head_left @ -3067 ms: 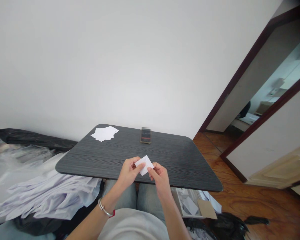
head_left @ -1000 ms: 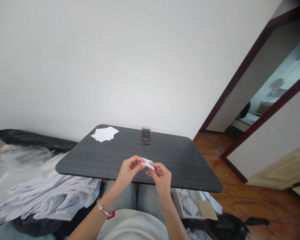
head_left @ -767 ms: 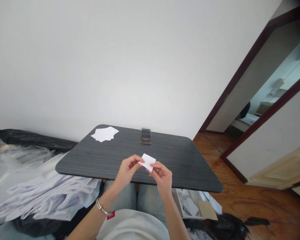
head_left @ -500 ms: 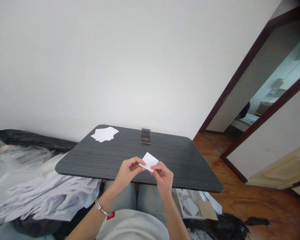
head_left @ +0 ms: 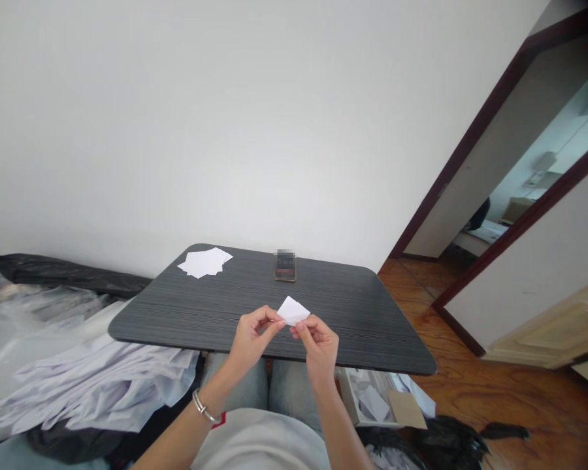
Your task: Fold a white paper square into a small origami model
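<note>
The left hand [head_left: 253,335] and right hand [head_left: 319,339] pinch a white paper [head_left: 293,311] above the near edge of the dark table [head_left: 343,307]. On its far left lie overlapping sheets [head_left: 203,262]; a phone [head_left: 285,266] rests near the middle of the far edge.

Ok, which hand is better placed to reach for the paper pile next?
Left, probably: the paper pile lies nearer the left hand than the right hand, though both pinch the small paper.
</note>
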`<state>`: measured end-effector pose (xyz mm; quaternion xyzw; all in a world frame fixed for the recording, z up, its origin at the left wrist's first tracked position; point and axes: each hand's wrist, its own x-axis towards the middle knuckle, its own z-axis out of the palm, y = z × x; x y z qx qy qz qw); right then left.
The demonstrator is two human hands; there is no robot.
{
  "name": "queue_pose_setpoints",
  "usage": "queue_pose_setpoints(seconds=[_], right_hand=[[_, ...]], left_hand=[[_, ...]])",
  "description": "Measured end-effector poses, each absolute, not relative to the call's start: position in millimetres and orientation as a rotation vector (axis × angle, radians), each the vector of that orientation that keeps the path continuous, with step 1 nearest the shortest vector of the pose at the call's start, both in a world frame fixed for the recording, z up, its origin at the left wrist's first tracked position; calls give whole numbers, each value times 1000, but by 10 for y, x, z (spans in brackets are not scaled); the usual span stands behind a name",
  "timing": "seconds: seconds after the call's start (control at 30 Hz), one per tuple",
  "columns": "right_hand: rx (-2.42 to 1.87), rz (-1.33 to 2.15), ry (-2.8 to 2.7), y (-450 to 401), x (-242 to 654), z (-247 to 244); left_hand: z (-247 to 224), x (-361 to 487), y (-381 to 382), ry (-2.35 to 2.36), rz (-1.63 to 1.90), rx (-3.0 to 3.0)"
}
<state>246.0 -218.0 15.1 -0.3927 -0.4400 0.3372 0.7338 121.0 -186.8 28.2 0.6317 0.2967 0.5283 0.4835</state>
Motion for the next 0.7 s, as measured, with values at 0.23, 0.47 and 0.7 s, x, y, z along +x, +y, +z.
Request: queue_pose_setpoints(seconds=[0.23, 0.47, 0.7], right_hand=[[-917, 780, -867, -2179, 2427, 172], [-932, 775, -843, -2144, 2462, 117], [-942, 743, -871, -2156, 2471, 104]], left_hand=[[294, 1270, -1906, 740, 1306, 1442], [275, 1321, -1922, 709, 1260, 1280], [280, 1270, -1874, 716, 1233, 1284]])
